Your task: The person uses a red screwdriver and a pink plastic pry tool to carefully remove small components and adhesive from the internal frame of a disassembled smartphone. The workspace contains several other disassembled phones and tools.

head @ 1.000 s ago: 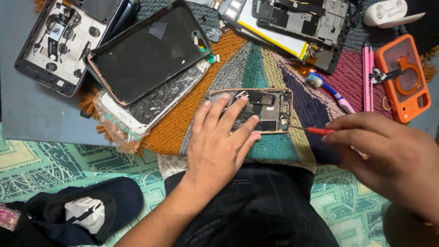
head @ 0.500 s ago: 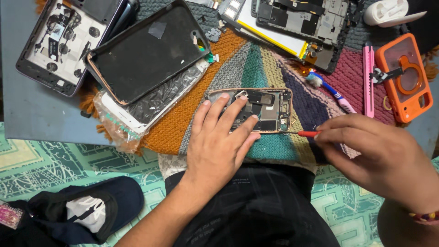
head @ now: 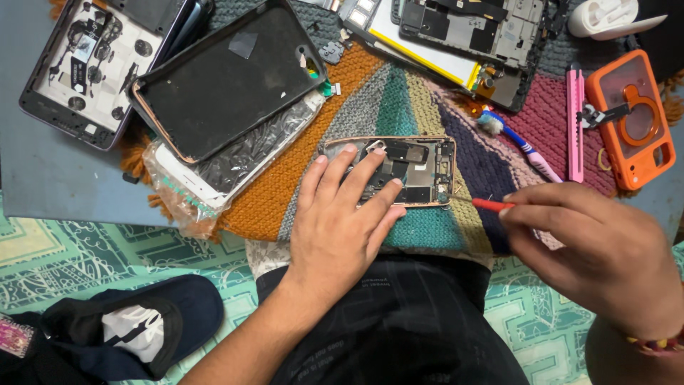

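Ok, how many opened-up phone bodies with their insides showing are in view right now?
3. One opened phone under the left hand on the knitted mat; one dark chassis top left; one larger opened device top centre. More may be hidden.

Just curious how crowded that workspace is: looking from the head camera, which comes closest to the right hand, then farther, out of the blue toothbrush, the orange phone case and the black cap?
From the right hand:
1. Blue toothbrush: just above the hand, on the knitted mat.
2. Orange phone case: higher up, at the right edge.
3. Black cap: far across, at the lower left.
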